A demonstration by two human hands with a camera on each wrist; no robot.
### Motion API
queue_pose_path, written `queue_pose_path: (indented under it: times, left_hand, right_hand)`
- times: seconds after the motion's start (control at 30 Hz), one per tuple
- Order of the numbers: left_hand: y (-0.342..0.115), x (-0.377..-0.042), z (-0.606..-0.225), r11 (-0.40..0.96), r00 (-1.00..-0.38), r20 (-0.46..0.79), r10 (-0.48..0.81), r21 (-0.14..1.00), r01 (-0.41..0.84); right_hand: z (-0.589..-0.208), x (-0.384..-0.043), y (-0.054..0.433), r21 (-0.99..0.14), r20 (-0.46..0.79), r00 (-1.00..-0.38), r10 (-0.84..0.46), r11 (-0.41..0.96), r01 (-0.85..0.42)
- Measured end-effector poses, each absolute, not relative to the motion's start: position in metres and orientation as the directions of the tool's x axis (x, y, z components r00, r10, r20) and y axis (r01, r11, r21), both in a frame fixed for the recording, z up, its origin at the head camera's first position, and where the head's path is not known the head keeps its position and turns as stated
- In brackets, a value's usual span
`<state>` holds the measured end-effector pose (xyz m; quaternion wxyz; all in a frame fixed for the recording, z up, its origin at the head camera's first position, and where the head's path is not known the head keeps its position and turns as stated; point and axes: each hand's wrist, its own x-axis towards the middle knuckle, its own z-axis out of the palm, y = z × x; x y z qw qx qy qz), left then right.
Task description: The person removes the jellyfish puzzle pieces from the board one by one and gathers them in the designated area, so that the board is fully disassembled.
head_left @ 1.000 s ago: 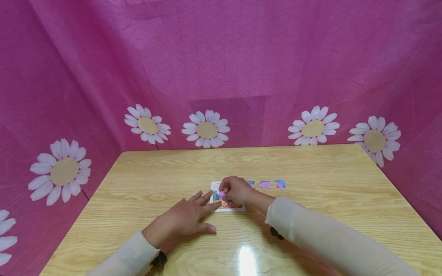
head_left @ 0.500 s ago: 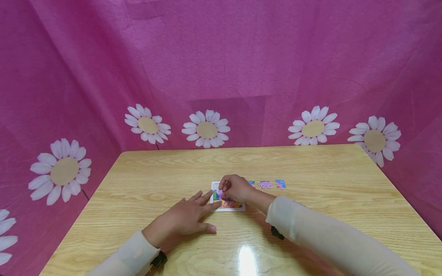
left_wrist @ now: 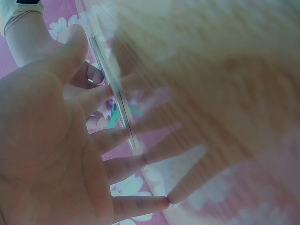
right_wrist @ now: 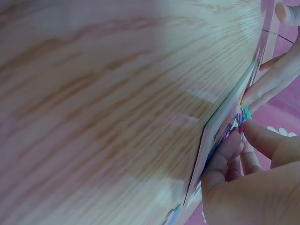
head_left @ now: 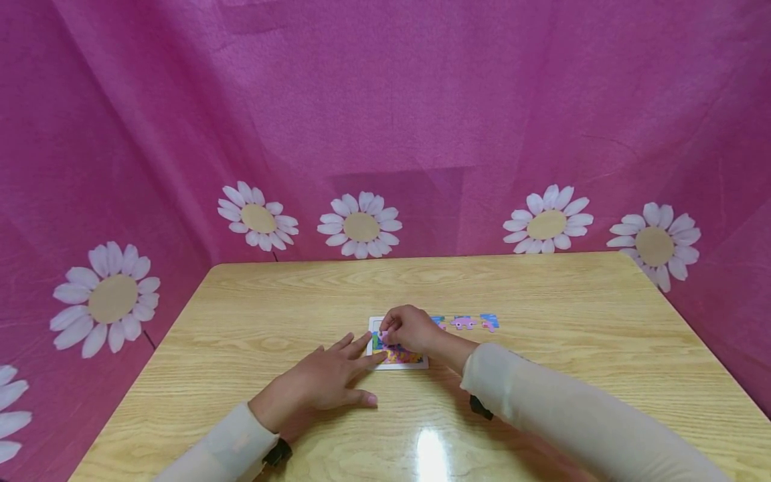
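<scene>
A small jigsaw puzzle tray with a white rim (head_left: 409,367) lies flat on the table, its lower part filled with colourful picture pieces. My left hand (head_left: 328,378) is spread, fingers straight, with fingertips on the tray's left side and the thumb apart on the table. Over the tray, my right hand (head_left: 412,329) pinches a small pink puzzle piece (head_left: 385,336) between thumb and forefinger, at the tray's left half. In the right wrist view the thumb and finger of the right hand (right_wrist: 248,173) meet at the piece, mostly hiding it. The tray's upper right is covered by that hand.
Loose puzzle pieces lie in a row right of the tray: a blue and pink one (head_left: 438,322), a pink one with eyes (head_left: 464,323) and another blue and pink one (head_left: 489,322). A pink flowered cloth (head_left: 391,134) hangs behind the wooden table (head_left: 572,321).
The right hand's fingers have shifted slightly over the left half of the tray, the pink piece still between them. My left hand has stayed in place.
</scene>
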<state>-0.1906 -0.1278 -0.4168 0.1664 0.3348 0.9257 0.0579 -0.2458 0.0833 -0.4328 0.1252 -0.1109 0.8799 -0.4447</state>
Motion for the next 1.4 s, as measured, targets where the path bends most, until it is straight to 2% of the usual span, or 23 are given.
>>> queue_pose_path:
  times: [0.27, 0.73, 1.1, 1.4]
  left_hand:
    - [-0.128, -0.191, -0.417, 0.772, -0.723, -0.27, 0.636, 0.218, 0.597]
    - [-0.128, -0.192, -0.418, 0.776, -0.726, -0.275, 0.63, 0.218, 0.592]
    - [-0.129, -0.193, -0.421, 0.773, -0.723, -0.274, 0.634, 0.228, 0.592]
    - [-0.129, -0.192, -0.42, 0.778, -0.726, -0.279, 0.629, 0.226, 0.586]
  right_hand:
    - [-0.434, -0.247, 0.082, -0.783, -0.115, -0.949, -0.294, 0.615, -0.096]
    - [-0.432, -0.245, 0.085, -0.823, -0.108, -0.945, -0.31, 0.561, -0.09]
    - [-0.43, -0.246, 0.089, -0.881, -0.15, -0.931, -0.334, 0.473, -0.027]
    - [-0.428, -0.246, 0.097, -0.865, -0.147, -0.921, -0.362, 0.499, -0.058]
